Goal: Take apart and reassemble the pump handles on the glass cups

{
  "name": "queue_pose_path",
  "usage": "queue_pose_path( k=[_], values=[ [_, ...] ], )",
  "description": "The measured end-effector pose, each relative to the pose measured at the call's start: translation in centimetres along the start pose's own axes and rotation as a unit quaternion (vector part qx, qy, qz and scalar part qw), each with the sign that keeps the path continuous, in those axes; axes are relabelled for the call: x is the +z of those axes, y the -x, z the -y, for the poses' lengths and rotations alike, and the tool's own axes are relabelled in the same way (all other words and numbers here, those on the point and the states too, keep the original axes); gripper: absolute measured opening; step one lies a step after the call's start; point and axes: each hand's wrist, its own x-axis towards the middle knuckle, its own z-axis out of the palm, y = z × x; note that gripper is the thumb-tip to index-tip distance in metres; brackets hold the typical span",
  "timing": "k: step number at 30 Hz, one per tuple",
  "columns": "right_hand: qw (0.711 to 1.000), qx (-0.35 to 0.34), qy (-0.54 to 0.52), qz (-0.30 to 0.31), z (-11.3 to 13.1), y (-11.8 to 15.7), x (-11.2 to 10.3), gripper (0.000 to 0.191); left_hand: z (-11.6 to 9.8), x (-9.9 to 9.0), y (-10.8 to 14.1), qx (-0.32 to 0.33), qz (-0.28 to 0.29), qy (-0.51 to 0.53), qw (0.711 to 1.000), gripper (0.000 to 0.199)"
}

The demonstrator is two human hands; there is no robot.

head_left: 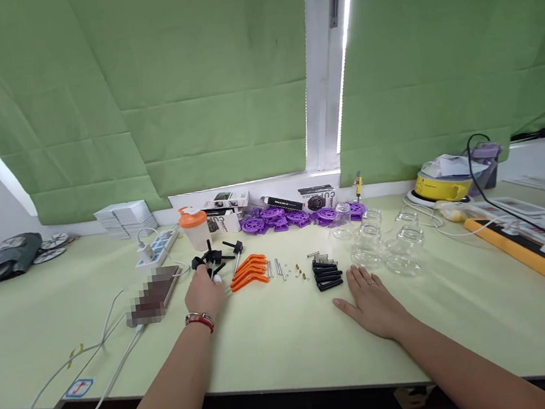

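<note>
My left hand [204,292] is among several black plastic parts with short stems [215,255], its fingers closed on one of them; the fingertips are partly hidden. Just right of it lie orange curved levers [249,271] in a stack. My right hand [375,301] rests palm down on the table, fingers stretched out and holding nothing. Near its fingertips are black tapered plastic pieces [328,275] in a row, with small metal springs [322,258] behind them. Metal pins [280,268] and tiny brass-coloured pieces [303,275] lie between the hands.
Clear domed plastic pieces [366,246] stand beyond my right hand. Purple spoked parts [298,217] and cup holder boxes [318,197] line the wall. An orange-lidded shaker [195,229], power strip [159,247] and cabled phone [158,296] are left; a yellow pot [440,186] is right.
</note>
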Motion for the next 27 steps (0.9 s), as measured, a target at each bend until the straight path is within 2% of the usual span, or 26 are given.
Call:
queue_pose_path(
  k=[4,9,18,27],
  values=[
    [1.0,-0.003,-0.003,-0.001,-0.1,0.0,0.1,0.098,0.0,0.3,-0.2,0.008,0.04,-0.013,0.999,0.038],
    [1.0,-0.001,0.002,-0.002,-0.2,-0.2,0.3,0.099,-0.2,0.1,-0.5,0.043,0.023,-0.042,0.998,0.036],
    [1.0,-0.001,-0.003,-0.005,-0.2,-0.1,0.3,0.098,-0.6,-0.3,-1.9,0.057,0.048,-0.107,0.992,0.032],
    [1.0,-0.001,-0.006,-0.002,-0.1,-0.2,0.1,0.099,-0.6,-0.5,-1.9,0.097,0.01,-0.128,0.987,0.032]
  ],
)
